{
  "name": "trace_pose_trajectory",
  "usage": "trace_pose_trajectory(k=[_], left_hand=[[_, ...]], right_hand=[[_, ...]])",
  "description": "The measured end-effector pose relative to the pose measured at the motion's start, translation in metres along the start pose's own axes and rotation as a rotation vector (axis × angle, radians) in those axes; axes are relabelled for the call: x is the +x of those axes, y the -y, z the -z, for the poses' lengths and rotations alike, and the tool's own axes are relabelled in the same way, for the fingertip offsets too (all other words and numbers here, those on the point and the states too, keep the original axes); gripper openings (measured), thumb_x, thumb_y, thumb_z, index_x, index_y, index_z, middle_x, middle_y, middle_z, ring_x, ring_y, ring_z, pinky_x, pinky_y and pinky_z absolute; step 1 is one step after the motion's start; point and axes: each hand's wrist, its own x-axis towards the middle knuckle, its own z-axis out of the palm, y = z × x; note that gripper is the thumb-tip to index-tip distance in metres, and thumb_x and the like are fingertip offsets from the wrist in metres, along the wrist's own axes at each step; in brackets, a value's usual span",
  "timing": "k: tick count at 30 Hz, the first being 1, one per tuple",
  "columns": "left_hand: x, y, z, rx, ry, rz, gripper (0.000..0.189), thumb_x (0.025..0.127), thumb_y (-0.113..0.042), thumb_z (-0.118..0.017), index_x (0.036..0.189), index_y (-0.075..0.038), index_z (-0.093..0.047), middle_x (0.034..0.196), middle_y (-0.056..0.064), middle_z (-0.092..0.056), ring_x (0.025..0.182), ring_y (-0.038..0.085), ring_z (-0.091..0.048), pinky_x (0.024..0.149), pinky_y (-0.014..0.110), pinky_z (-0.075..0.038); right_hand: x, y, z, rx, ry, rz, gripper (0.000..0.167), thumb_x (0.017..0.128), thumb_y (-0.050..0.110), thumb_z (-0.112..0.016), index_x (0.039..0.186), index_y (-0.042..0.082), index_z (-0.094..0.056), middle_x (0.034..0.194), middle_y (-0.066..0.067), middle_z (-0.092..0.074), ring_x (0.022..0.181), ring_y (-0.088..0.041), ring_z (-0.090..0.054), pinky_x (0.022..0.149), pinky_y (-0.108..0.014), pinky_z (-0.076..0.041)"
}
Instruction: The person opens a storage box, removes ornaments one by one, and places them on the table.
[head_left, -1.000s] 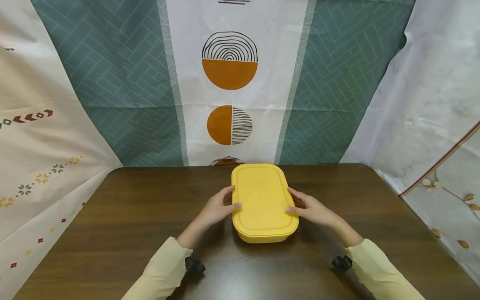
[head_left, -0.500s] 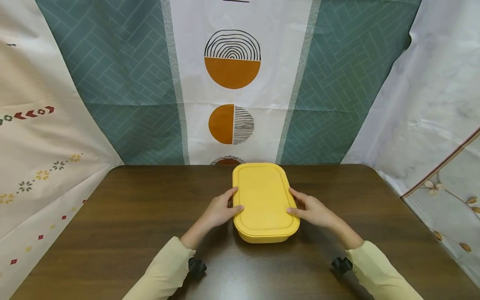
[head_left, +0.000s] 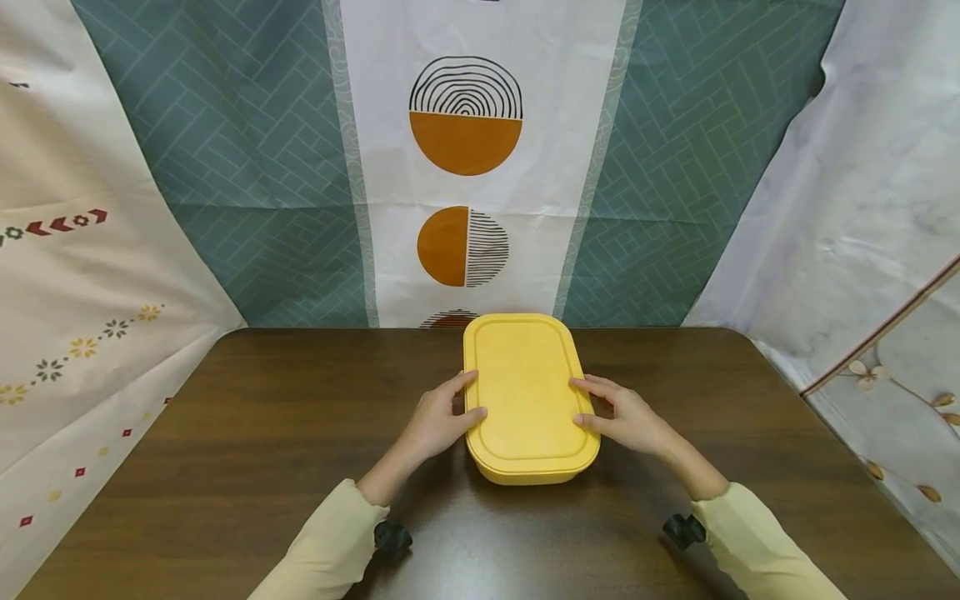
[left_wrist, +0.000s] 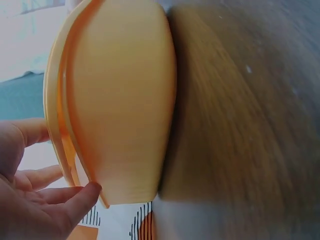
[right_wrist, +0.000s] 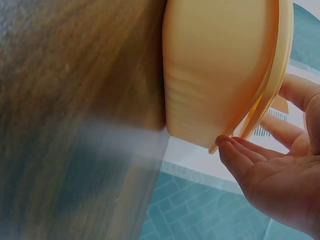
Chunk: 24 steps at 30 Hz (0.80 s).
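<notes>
A yellow rectangular box (left_wrist: 122, 95) with a matching lid (head_left: 528, 392) stands on the table in the middle of the head view. Its lid is tilted, with the far end raised; both wrist views show a gap between lid and box rim there. My left hand (head_left: 438, 421) grips the lid's left edge, thumb on top and some fingers at the rim. On the opposite side my right hand (head_left: 630, 421) holds the lid's right edge in a similar way, fingertips by the box rim (right_wrist: 212, 148). What is inside the box is hidden.
The dark wooden table (head_left: 300, 400) extends around the box. Behind it hangs a patterned cloth (head_left: 468, 250), with further cloths at the left (head_left: 90, 350) and right (head_left: 862, 250). A small black device (head_left: 392, 537) sits at each wrist.
The far end of the lid has risen, opening a gap above the box. My right fingers have moved slightly inward on the lid's edge. The box has stayed in place.
</notes>
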Motion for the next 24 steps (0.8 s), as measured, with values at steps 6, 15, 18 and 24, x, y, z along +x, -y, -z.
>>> trace_pose_trajectory(k=[6,15,18,24], left_hand=[[-0.002,-0.005,0.003,-0.008,-0.064,-0.025,0.055,0.078,-0.012,-0.07,0.129,-0.005,-0.051,0.137,0.016,-0.043,0.082,0.019,-0.06,0.066,0.028,-0.05],[-0.002,-0.019,0.002,-0.106,-0.043,-0.018,0.056,0.076,-0.009,-0.073,0.128,-0.006,-0.053,0.129,0.014,-0.051,0.068,0.011,-0.052,0.055,0.022,-0.046],[-0.002,-0.026,-0.002,-0.187,-0.013,0.01,0.054,0.076,-0.009,-0.072,0.127,-0.007,-0.054,0.128,0.012,-0.051,0.073,0.013,-0.054,0.056,0.024,-0.047],[0.0,-0.044,-0.02,-0.309,0.038,0.004,0.052,0.079,-0.008,-0.069,0.128,-0.006,-0.052,0.133,0.012,-0.047,0.074,0.013,-0.054,0.056,0.023,-0.046]], right_hand=[[-0.001,0.001,0.001,0.062,-0.037,0.015,0.057,0.08,0.017,-0.07,0.129,-0.003,-0.048,0.135,-0.028,-0.039,0.121,-0.04,-0.041,0.093,-0.046,-0.04],[-0.007,0.001,0.02,0.128,-0.052,0.039,0.056,0.082,0.014,-0.067,0.131,-0.004,-0.045,0.137,-0.028,-0.034,0.112,-0.039,-0.05,0.086,-0.043,-0.045],[-0.011,-0.007,0.029,0.179,-0.024,0.049,0.055,0.083,0.012,-0.066,0.131,-0.004,-0.045,0.137,-0.029,-0.034,0.11,-0.037,-0.052,0.086,-0.036,-0.047],[-0.027,-0.03,0.048,0.283,0.033,0.089,0.054,0.084,0.005,-0.063,0.132,-0.008,-0.04,0.136,-0.032,-0.034,0.107,-0.011,-0.056,0.078,-0.021,-0.05]])
